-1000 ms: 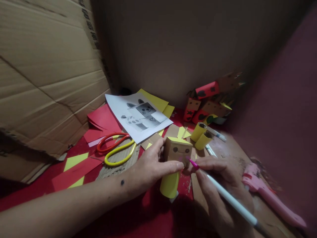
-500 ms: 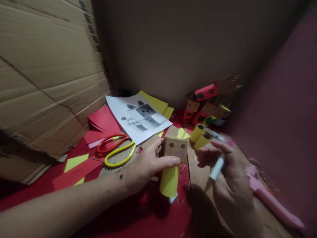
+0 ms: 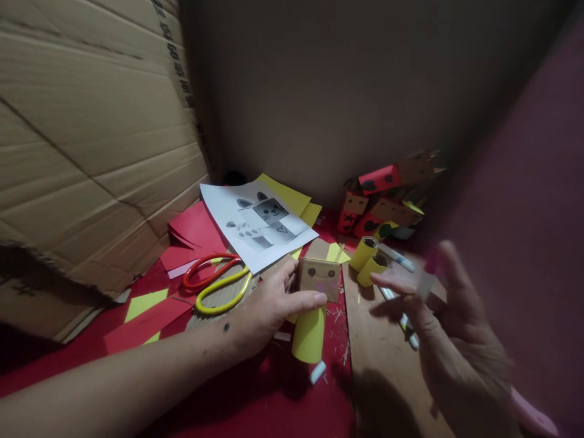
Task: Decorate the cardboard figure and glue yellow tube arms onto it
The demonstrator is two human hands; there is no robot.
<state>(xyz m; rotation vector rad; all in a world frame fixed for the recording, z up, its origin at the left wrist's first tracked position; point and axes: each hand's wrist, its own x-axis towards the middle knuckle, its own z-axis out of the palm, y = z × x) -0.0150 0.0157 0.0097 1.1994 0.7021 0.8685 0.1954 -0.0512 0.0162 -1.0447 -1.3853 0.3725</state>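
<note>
My left hand (image 3: 278, 298) is closed round a small paper figure, its thumb across the front. The figure has a yellow paper tube body (image 3: 309, 337) and a cardboard head (image 3: 319, 280) with two dark dots and faint pink marks. My right hand (image 3: 456, 328), smeared by motion, is raised over the wooden board. Between its fingers is a blurred whitish marker (image 3: 425, 286) with a pink end. Below those fingers another white marker (image 3: 408, 331) lies on the board. A small white cap (image 3: 318, 372) rests on the red surface beside the tube.
Scissors (image 3: 221, 298) with red and yellow handles lie left, near a printed sheet (image 3: 264, 225) and red paper (image 3: 196, 225). Two yellow tubes (image 3: 371, 271) stand beyond the board (image 3: 374, 359). Red figures (image 3: 378, 179) are piled behind. A cardboard box (image 3: 91, 152) stands left.
My right hand has moved right and turned. The white marker it held pointing downward is no longer in that grip; a pink-ended one shows there. The left hand keeps its hold on the figure.
</note>
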